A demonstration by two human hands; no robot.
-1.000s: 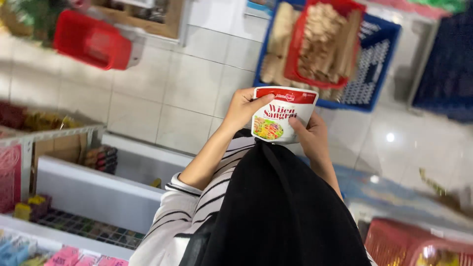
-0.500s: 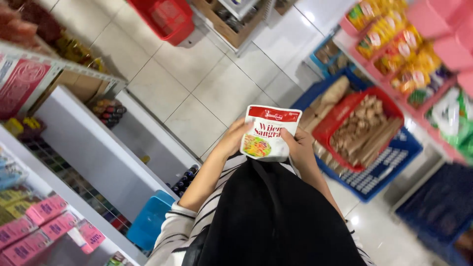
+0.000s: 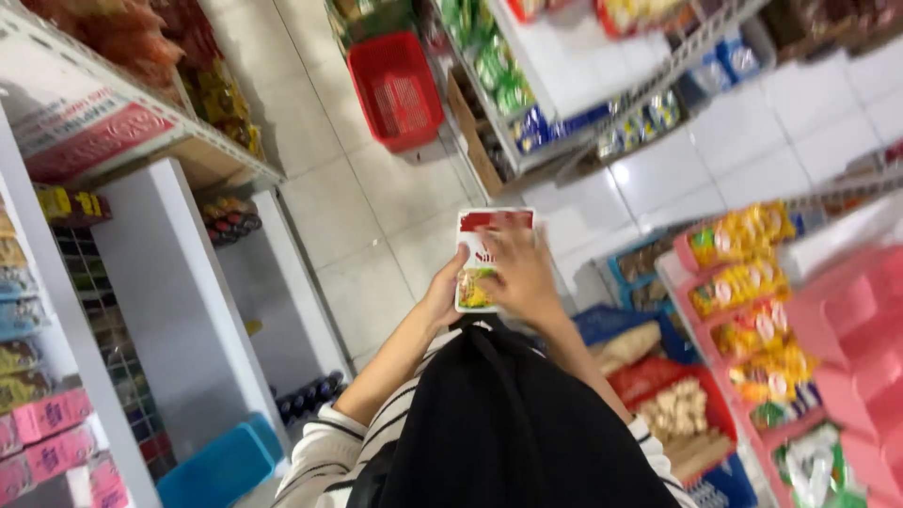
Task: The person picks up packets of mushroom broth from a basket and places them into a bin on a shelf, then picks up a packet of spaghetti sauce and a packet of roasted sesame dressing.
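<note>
Since the earlier frame, the view is swinging round: the red basket (image 3: 400,89) is now sitting high near the top centre rather than at the upper left, and the packet (image 3: 487,259) is lying partly under the right hand (image 3: 522,273), where before both hands were gripping it by its sides.

Packet: white with a red top band and a green-yellow picture, being held upright in front of the chest, above the tiled floor (image 3: 362,216).

Left hand (image 3: 442,292): fingers are closing round the packet's left edge, clamped on it.

Right hand: lying flat across the packet's face, fingers spread and pressing on it, covering most of the right half. Whether the thumb is hooking behind cannot be told.

Both forearms are rising from striped sleeves (image 3: 324,452), with a black cloth (image 3: 508,423) hanging between them.

Surroundings: a white shelf unit (image 3: 179,301) is standing at left, a blue tub (image 3: 221,466) at its foot. At right, a rack (image 3: 752,310) is carrying yellow and orange snack bags, and a red crate (image 3: 682,404) of pale items is sitting low beside the right arm.
</note>
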